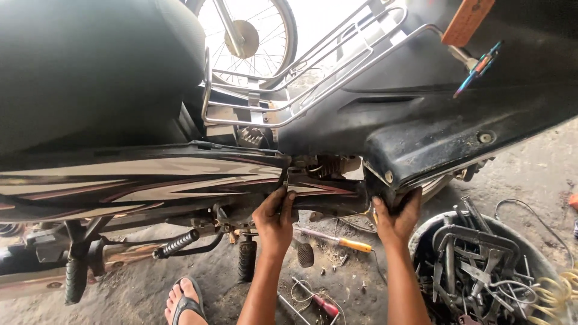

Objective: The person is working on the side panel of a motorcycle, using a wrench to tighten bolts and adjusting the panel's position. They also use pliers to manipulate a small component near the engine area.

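Left hand: your left hand [274, 218] reaches up under the motorcycle, fingers curled and closed on the lower edge of the side panel [319, 191], thumb at the panel's left end.
Right hand: your right hand [397, 218] grips the right end of the same panel, fingers hooked up behind its edge where it meets the rear body cowl [433, 132].
Hands together: they sit well apart, one at each end of the panel, both clamped on it.
Side panel: a dark glossy piece with red and silver stripes, lying level just below the seat line, between the striped body cover [138, 180] on the left and the rear cowl on the right.
Above: the black seat [90, 66] fills the upper left; a chrome luggage rack [301, 84] runs behind it, with a spoked wheel [253, 36] beyond.
Below the panel: a ribbed footpeg [177, 243] and a black pedal [305, 254] hang near your left forearm.
Floor: a yellow-handled screwdriver [337, 239] lies just under your hands; a red-handled screwdriver [322, 304] lies nearer you, with loose screws scattered between.
Right side: a round tub of tools [475, 265] stands just beside your right forearm.
Your foot: a sandalled foot [185, 301] rests on the floor at lower left.
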